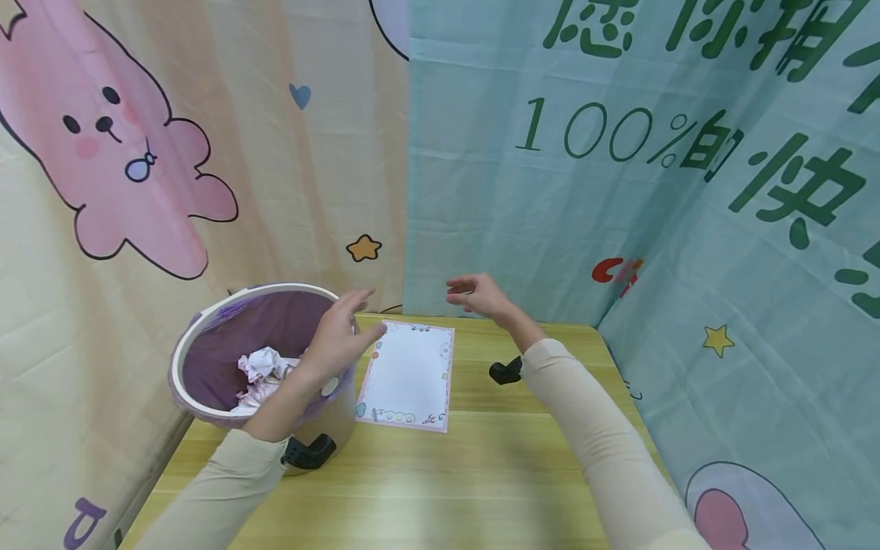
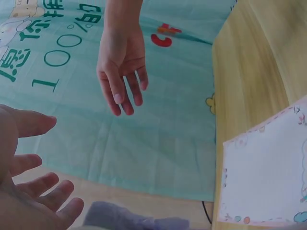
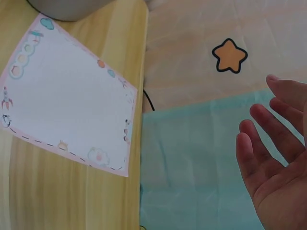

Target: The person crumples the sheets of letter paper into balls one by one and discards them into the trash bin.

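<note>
My left hand (image 1: 337, 336) is raised over the right rim of a lined waste bin (image 1: 180, 367), fingers spread and holding nothing. Across from it, my right hand (image 1: 481, 295) hovers above the far edge of the table, its fingers loosely bent around nothing. Between and below the two hands a sheet of paper (image 1: 409, 378) with a pink decorated border lies flat on the wood. Inside the bin's purple liner sit crumpled white papers (image 1: 264, 367), partly covered by my left wrist. In the right wrist view the right hand (image 3: 278, 158) is beside the sheet, palm showing.
The wooden table (image 1: 426, 489) runs up to printed curtains at the back and right. The bin takes up its left side. Black wrist mounts (image 1: 309, 452) sit on both forearms. A dark cable (image 3: 149, 100) hangs beyond the table's far edge.
</note>
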`<state>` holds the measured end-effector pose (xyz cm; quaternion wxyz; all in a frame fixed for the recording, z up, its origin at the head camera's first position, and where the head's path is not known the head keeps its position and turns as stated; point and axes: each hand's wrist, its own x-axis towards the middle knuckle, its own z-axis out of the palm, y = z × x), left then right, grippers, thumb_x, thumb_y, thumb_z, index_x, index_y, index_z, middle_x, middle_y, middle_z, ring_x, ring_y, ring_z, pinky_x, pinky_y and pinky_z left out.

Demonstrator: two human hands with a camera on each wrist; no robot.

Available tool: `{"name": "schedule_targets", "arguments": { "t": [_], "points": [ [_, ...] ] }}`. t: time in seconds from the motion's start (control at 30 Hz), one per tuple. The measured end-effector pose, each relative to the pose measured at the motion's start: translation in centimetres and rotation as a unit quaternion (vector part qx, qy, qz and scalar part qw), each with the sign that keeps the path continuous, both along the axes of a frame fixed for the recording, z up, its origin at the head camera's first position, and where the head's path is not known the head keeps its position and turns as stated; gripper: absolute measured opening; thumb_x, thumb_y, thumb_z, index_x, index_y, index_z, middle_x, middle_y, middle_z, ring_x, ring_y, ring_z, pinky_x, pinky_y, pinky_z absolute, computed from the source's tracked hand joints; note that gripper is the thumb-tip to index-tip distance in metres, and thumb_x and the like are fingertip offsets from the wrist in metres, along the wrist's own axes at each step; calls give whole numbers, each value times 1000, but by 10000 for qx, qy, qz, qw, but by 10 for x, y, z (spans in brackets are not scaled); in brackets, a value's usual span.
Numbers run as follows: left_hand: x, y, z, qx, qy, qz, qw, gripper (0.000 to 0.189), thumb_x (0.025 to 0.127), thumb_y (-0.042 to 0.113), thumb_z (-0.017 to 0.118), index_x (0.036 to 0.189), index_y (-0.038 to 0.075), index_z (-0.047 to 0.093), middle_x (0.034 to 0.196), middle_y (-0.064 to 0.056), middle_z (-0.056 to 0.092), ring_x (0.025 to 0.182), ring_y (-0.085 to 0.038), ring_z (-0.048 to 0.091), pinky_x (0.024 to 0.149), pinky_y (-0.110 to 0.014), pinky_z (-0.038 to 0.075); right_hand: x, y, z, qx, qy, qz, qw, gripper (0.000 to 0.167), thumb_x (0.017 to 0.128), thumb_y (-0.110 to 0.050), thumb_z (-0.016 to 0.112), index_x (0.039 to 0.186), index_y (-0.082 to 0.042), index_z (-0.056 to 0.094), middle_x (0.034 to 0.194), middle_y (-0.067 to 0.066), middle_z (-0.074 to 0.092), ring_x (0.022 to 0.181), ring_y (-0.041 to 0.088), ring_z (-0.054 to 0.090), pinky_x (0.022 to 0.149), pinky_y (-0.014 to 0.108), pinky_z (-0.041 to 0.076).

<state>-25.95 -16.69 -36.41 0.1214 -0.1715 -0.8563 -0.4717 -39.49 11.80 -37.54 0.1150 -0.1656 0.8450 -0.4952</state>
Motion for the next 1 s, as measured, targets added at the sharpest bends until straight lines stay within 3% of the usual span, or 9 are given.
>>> {"name": "schedule_targets", "arguments": {
  "t": [0.17,0.33,0.57,0.8,1.0],
  "points": [
    [-4,15,-14,361,-276,-103,9989,67,96,10,73,155,-2,42,156,-23,41,138,-42,45,112,-56,40,-2,3,-16,2,-85,-77,9999,44,102,-13,69,144,-4,59,135,15,64,123,30,61,101,48,52],
    [-6,30,-19,405,-77,-115,9991,66,95,9,74,152,-3,45,153,-25,44,136,-43,47,110,-54,43,-4,6,-28,-34,-172,-131,9998,46,101,-14,70,144,-3,58,135,15,63,122,31,61,102,50,51],
    [-8,52,-25,519,-113,-279,9982,63,95,11,74,151,-2,48,151,-22,47,139,-39,45,111,-51,43,-7,11,-42,12,-212,-323,9993,46,100,-16,72,143,-5,60,133,13,65,122,29,61,101,50,52],
    [-10,60,-45,792,-72,-25,9968,61,93,7,75,148,-5,50,150,-25,47,137,-42,45,109,-53,44,-11,7,-56,89,-195,-318,9993,47,100,-17,72,144,-6,60,135,12,64,126,29,58,102,49,51],
    [-20,66,-76,1134,-303,112,9930,64,90,3,77,148,-6,49,149,-26,48,136,-46,46,109,-55,44,-10,10,-68,32,-259,-415,9988,48,101,-13,70,146,-6,57,138,13,62,127,31,57,104,50,50]
  ]
}}
